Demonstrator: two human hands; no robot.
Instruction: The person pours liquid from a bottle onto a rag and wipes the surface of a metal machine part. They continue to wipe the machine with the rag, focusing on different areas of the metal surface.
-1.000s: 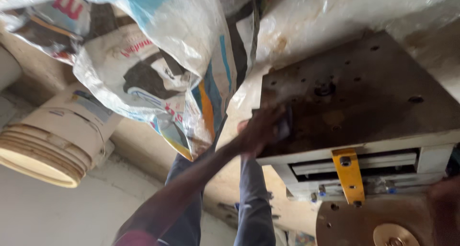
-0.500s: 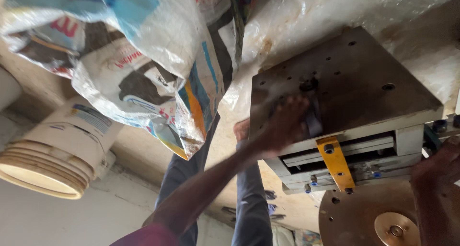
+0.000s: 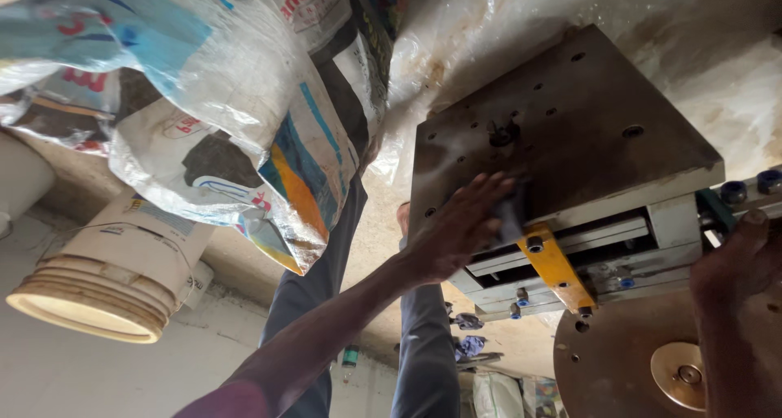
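The left hand [image 3: 460, 226] is lying flat and open-palmed on the dark steel top plate [image 3: 562, 133] of a heavy block-shaped mould, fingers [image 3: 489, 188] stretched toward the plate's centre and pressing what looks like a small dark rag [image 3: 511, 214] against the metal; the rag is largely hidden under the hand, so its exact shape cannot be told. The plate is spreading away from the fingertips, its drilled holes and a small bolt fitting [image 3: 503, 131] lying just beyond them, and the hand is sitting at the plate's near edge, directly above a yellow clamp bar [image 3: 556, 265] that is running slantwise down the mould's layered side. The right hand [image 3: 737, 259] is resting at the frame's right edge against the mould's corner, beside a green fitting [image 3: 715, 210]; its fingers seem curled, but whether it is gripping anything cannot be told. Of the two, the left hand is the one on the plate's surface, with the plate's long side running left to right across its reach. A round metal disc with a brass hub [image 3: 683, 373] is lying below the mould. Printed plastic sacks [image 3: 236, 108] and a pale plastic bucket [image 3: 114, 271] are crowding the left side, and trousered legs [image 3: 326, 304] are showing behind the forearm.
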